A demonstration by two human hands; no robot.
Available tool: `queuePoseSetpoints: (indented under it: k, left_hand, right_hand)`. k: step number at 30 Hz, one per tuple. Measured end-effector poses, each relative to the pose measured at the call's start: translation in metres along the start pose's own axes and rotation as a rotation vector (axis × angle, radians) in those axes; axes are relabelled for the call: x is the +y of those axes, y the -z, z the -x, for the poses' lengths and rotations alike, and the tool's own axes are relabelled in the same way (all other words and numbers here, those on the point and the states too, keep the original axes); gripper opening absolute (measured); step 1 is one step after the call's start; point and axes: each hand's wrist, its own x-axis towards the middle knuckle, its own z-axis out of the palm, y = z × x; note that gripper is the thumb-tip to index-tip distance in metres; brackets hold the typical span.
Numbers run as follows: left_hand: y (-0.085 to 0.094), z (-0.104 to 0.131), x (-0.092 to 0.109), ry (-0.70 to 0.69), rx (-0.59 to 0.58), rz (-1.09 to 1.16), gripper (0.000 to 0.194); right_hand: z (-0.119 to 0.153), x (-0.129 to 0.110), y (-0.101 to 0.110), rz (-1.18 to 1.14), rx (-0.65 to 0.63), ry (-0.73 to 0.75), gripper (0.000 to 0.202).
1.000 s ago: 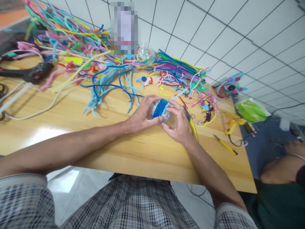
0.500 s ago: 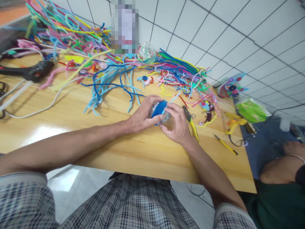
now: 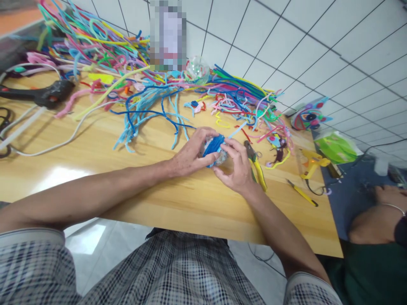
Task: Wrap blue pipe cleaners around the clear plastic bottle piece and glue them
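Note:
Between my hands is a small clear round object wrapped with a blue band (image 3: 213, 145), held just above the wooden table (image 3: 152, 192). My left hand (image 3: 196, 153) grips it from the left, thumb across its front and fingers over its top. My right hand (image 3: 235, 164) closes on its right side with the fingertips. A light blue strip (image 3: 238, 130) sticks out beyond my right fingers. Right of my right hand lie pliers with yellow handles (image 3: 260, 173). Light blue pipe cleaners (image 3: 132, 123) lie to the left, beyond my left forearm.
Piles of coloured pipe cleaners (image 3: 108, 46) line the back, beside a clear ball (image 3: 197, 70). A black glue gun (image 3: 52, 94) lies left. On the right are a yellow glue gun (image 3: 313, 163), a yellow cutter (image 3: 302, 193), a mask-like decoration (image 3: 310, 116) and another person's arm (image 3: 365, 220).
The view has shifted slightly. The light blue strip beyond my right fingers leans a little further right. Both hands keep nearly the same hold on the blue-banded object.

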Motion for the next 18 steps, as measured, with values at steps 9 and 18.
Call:
queuePoseSetpoints:
  k: [9, 18]
  left_hand:
    - [0.005, -0.001, 0.004, -0.009, -0.011, -0.058, 0.061]
    - [0.002, -0.002, 0.000, 0.049, 0.013, 0.014, 0.051]
  right_hand:
    - [0.004, 0.010, -0.001, -0.020, -0.027, -0.002, 0.074]
    - [0.002, 0.009, -0.007, -0.041, -0.004, 0.029, 0.082]
